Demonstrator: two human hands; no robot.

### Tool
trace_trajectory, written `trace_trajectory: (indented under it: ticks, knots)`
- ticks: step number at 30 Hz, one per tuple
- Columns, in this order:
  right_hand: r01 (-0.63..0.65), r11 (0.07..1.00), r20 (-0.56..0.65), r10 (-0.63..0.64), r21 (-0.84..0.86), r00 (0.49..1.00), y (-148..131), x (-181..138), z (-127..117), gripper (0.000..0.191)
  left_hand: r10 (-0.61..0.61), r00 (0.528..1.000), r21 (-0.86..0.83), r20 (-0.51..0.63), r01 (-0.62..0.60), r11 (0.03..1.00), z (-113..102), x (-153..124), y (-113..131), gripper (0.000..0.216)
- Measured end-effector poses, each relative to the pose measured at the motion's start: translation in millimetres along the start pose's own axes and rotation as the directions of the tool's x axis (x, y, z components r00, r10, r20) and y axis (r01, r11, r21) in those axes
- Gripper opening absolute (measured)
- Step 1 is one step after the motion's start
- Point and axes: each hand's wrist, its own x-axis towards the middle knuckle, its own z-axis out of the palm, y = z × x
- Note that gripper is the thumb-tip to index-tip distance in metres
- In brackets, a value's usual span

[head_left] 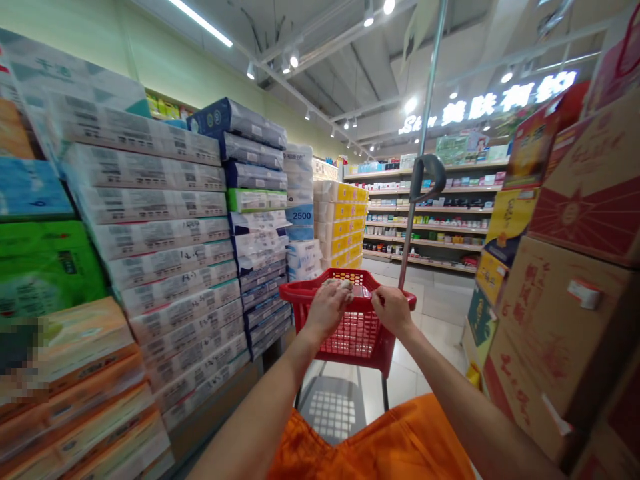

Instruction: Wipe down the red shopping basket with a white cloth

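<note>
A red plastic shopping cart (pixel 350 333) with a lattice basket stands straight ahead of me. My left hand (pixel 327 308) is closed over its near rim, left of the middle; something pale and crumpled shows at the fingers, too small to name. On the right part of the same rim, my right hand (pixel 393 308) is closed as well. Just beyond that hand a metal pole (pixel 409 243) rises from the cart's right side, carrying a grey loop-shaped piece (pixel 428 177). What lies inside the basket is mostly hidden by my hands and the rim.
Tall stacks of wrapped paper packs (pixel 175 227) line the left side, with yellow-and-white packs (pixel 343 223) farther on. Cardboard cartons (pixel 565 320) are piled close on the right. Tiled floor (pixel 437 303) runs between them toward stocked shelves (pixel 430 230) at the back.
</note>
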Motion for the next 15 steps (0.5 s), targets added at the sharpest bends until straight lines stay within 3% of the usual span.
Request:
trace_trajectory:
  ticks: [2,4,6,8,12,14,15]
  knots:
    - [0.010,0.999,0.000,-0.010,0.041,1.000,4,-4,-2,0.020,-0.137,0.990,0.051,-0.025,0.138,0.989,-9,-9,-27,0.025]
    - [-0.006,0.998,-0.013,0.007,0.055,1.000,6,-5,-4,0.018,-0.318,0.942,0.104,-0.110,0.330,0.938,-17,-18,-53,0.024]
    - [-0.022,0.998,-0.033,0.024,0.060,0.999,4,-5,-4,0.017,-0.399,0.902,0.106,-0.164,0.419,0.902,-18,-21,-64,0.025]
    - [-0.017,0.997,-0.041,0.020,0.069,0.999,1,-4,-4,0.016,-0.371,0.914,0.078,-0.161,0.387,0.919,-11,-18,-52,0.027]
    - [0.004,0.994,-0.033,0.000,0.113,0.999,-4,-5,-6,0.016,-0.127,0.988,-0.023,-0.083,0.126,0.992,3,-6,-14,0.028]
    - [0.012,0.990,-0.028,-0.008,0.144,1.000,-2,-5,-8,0.017,-0.071,0.997,-0.053,-0.041,0.068,0.996,0,-7,-18,0.028]
    - [0.015,0.988,-0.026,-0.011,0.157,1.000,-1,-6,-10,0.017,-0.100,0.994,-0.047,-0.033,0.099,0.994,-4,-9,-28,0.028]
